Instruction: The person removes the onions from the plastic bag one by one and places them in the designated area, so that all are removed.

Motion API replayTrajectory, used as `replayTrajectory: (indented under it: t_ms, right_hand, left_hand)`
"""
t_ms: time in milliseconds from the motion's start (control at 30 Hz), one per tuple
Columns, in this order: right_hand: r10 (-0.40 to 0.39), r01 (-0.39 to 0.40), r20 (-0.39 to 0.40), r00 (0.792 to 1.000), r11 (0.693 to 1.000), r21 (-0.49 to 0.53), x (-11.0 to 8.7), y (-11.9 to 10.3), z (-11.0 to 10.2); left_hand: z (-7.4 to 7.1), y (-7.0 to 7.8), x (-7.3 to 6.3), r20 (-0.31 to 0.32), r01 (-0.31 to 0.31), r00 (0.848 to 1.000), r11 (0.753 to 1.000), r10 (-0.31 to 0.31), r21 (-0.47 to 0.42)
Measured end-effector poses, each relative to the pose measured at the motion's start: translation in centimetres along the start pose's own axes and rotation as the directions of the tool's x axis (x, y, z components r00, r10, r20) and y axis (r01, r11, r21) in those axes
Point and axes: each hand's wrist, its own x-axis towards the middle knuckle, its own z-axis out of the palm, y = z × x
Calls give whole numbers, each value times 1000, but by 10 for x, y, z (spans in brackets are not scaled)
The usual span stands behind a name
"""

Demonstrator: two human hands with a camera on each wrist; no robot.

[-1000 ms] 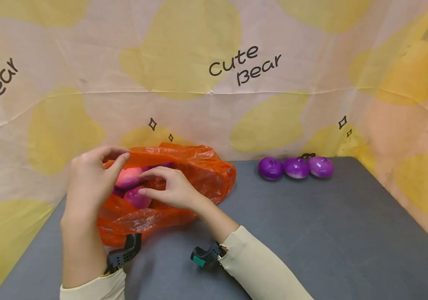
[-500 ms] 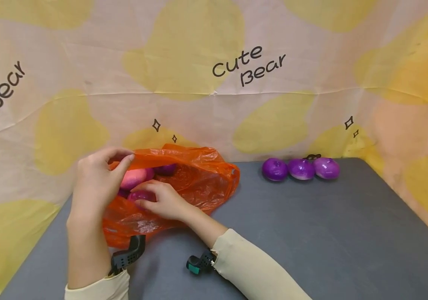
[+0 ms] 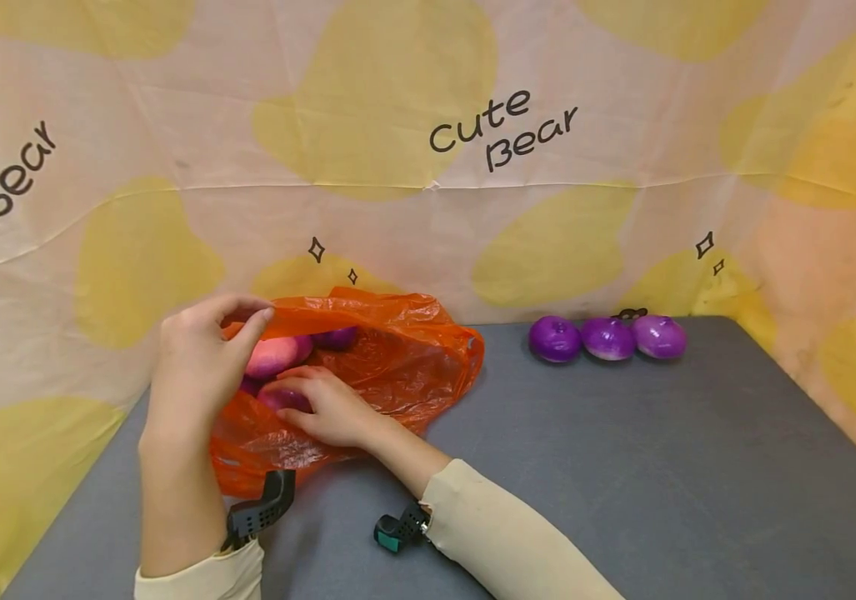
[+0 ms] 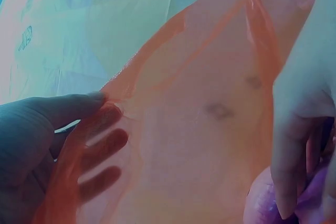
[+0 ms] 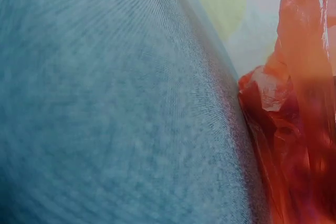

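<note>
An orange plastic bag (image 3: 428, 367) lies with its mouth spread on the left part of the table. My left hand (image 3: 195, 367) pinches the upper edge of its mouth between thumb and fingers; in the left wrist view, several fingers show through the thin film. Inside the mouth, my right hand (image 3: 333, 410) grips a purple onion (image 3: 285, 400) with fingers over it and thumb at its near side. A pinkish onion (image 3: 270, 357) lies just behind, and another purple onion (image 3: 336, 337) sits deeper in the bag. Other onions there are partly hidden.
Three purple onions stand in a row at the back right: a dark one (image 3: 555, 339), a middle one (image 3: 608, 339) and a lighter one (image 3: 661, 337). A patterned cloth (image 3: 397, 125) rises behind the grey table (image 3: 585, 467).
My right hand has moved down and closed round the purple onion in the bag. My left hand keeps its pinch on the bag's edge. The whole view has shifted slightly.
</note>
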Motion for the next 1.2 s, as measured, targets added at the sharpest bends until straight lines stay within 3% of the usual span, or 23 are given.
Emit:
replayTrajectory:
  t_ms: [167,267,600,933,1200]
  right_hand:
    - [32,-31,10,999,995,-96,0,1,4]
    - [50,-51,-9,999,993,-103,0,1,6]
    - [129,-127,-83,988,992,28,-2,4,10]
    - [166,-160,-139,976,986,55,-6,9,9]
    - [232,-221,-176,957,972,82,-12,20,-1]
  left_hand:
    - [0,-1,0,7,9,1000,1000,-9,11]
    - [0,-1,-1,9,12,1000,1000,-12,9]
    - [1,-1,1,5,6,1000,1000,-6,-9]
    - [-1,-1,0,25,27,999,1000,-27,-15]
    - [0,-2,1,16,6,1000,1000,-6,-18]
